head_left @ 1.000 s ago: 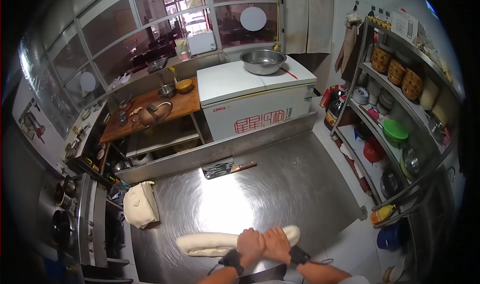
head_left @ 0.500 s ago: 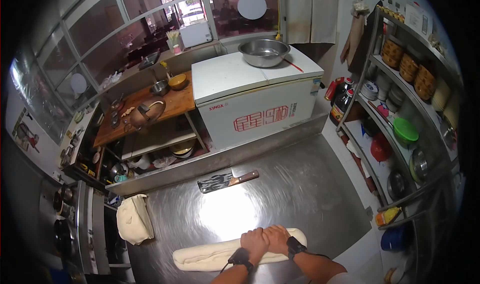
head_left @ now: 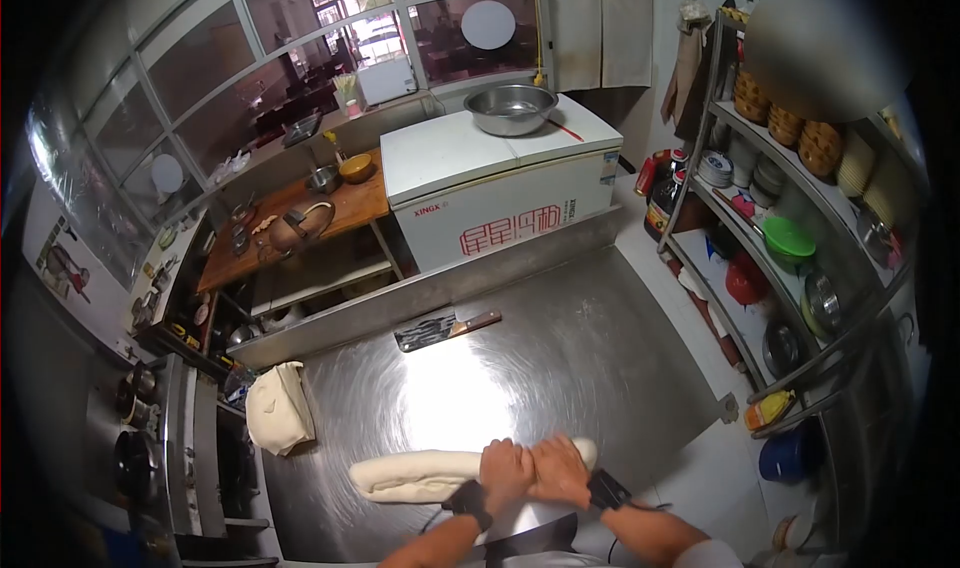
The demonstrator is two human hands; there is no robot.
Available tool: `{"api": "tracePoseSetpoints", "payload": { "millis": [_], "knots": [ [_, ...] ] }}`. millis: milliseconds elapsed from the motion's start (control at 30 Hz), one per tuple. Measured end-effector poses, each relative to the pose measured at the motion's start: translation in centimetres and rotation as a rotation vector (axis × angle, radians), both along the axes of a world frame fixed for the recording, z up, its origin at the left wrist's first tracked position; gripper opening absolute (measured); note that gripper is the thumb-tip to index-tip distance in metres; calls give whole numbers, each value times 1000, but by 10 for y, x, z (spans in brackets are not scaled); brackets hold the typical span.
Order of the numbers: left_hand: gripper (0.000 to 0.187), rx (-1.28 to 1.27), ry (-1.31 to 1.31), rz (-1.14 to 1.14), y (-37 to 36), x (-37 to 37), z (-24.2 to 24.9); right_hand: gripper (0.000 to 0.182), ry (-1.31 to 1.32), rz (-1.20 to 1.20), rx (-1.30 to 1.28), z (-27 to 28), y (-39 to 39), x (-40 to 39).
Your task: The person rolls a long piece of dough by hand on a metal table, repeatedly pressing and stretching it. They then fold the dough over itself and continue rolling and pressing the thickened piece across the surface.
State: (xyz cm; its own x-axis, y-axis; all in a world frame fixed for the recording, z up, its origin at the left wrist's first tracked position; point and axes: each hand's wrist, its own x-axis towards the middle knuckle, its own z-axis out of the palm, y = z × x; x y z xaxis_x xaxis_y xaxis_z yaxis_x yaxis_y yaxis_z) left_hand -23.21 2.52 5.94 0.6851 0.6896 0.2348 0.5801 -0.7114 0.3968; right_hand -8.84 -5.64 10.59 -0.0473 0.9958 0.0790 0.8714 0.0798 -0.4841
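A long roll of pale dough (head_left: 415, 476) lies across the near side of the steel worktop (head_left: 600, 368), with a crease along its left part. My left hand (head_left: 507, 471) is curled over its middle, fingers closed against the dough. Right beside it, touching, my right hand (head_left: 559, 471) grips the dough nearer its right end. The palms hide that stretch of the roll. Farther back lies a cleaver (head_left: 428, 334) with a wooden handle pointing right. A second, folded lump of dough (head_left: 279, 410) sits at the worktop's left edge.
Behind the worktop's raised back edge stands a white chest freezer (head_left: 500, 198) bearing a steel basin (head_left: 510, 111). A wooden counter (head_left: 235, 258) with bowls is at the left. Metal shelves (head_left: 735, 238) with dishes line the right. A pale blurred shape (head_left: 825, 48) covers the upper right.
The view has shifted slightly. Relative to the worktop, the dough roll and both hands have moved away from me, toward the cleaver. Both hands stay on the roll.
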Motion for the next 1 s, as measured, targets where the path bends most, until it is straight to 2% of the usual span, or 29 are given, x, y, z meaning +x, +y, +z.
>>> {"api": "tracePoseSetpoints", "payload": {
  "millis": [33, 67, 133, 167, 233, 333, 367, 433, 467, 533, 567, 733, 767, 800, 867, 900, 933, 967, 1000],
  "knots": [
    [21, -5, -47, 16, -21, -5, 17, 34, -8, -61, 108, -4, -21, -11],
    [22, -2, -152, 55, -41, -8, 8, 29, -49, -136, 82, -12, -38, -24],
    [18, 61, -320, 17, -68, -8, 32, 25, -99, -121, 100, -24, -59, -35],
    [18, 51, -338, 25, -72, -5, 30, 23, -107, -111, 191, -37, -64, -35],
    [18, 13, -309, 61, -66, 6, 10, 21, -130, -101, 381, -51, -50, -21],
    [19, -1, -160, 102, -25, 27, -9, 18, -35, -10, 339, -125, -11, 16],
    [19, -1, -95, 117, -10, 34, -16, 18, -32, -8, 335, -119, 3, 23],
    [20, -7, 36, 142, 17, 48, -22, 15, -58, 26, 58, -80, 44, 40],
    [20, -9, 40, 138, 27, 53, -24, 15, -55, 22, 55, -84, 53, 45],
    [22, -89, 225, 180, 57, 69, -27, 15, 50, -24, 52, -89, 80, 56],
    [32, -71, 167, 242, 67, 78, -33, 12, 69, -54, 128, -84, 89, 60],
    [29, 9, 158, 273, 96, 92, -51, 16, 21, -58, 167, -91, 124, 72],
    [30, -18, 189, 264, 96, 93, -57, 18, 22, -131, 266, -96, 129, 72],
    [32, -60, 237, 251, 88, 85, -64, 20, 35, -210, 346, -98, 121, 64],
    [36, 37, 278, 111, 73, 66, -75, 23, -220, -194, 329, -98, 97, 54],
    [38, -44, 409, 37, 66, 57, -55, 29, -181, -52, 86, -55, 77, 50],
    [37, -92, 271, 118, 45, 54, -7, 35, -118, 95, -159, -8, 57, 47],
    [37, -46, 290, 26, 34, 41, -20, 26, -83, 39, -61, -10, 30, 36],
    [33, -50, 191, -44, 12, 30, -16, 17, -68, -18, 40, -12, 4, 28]
  ]
}}
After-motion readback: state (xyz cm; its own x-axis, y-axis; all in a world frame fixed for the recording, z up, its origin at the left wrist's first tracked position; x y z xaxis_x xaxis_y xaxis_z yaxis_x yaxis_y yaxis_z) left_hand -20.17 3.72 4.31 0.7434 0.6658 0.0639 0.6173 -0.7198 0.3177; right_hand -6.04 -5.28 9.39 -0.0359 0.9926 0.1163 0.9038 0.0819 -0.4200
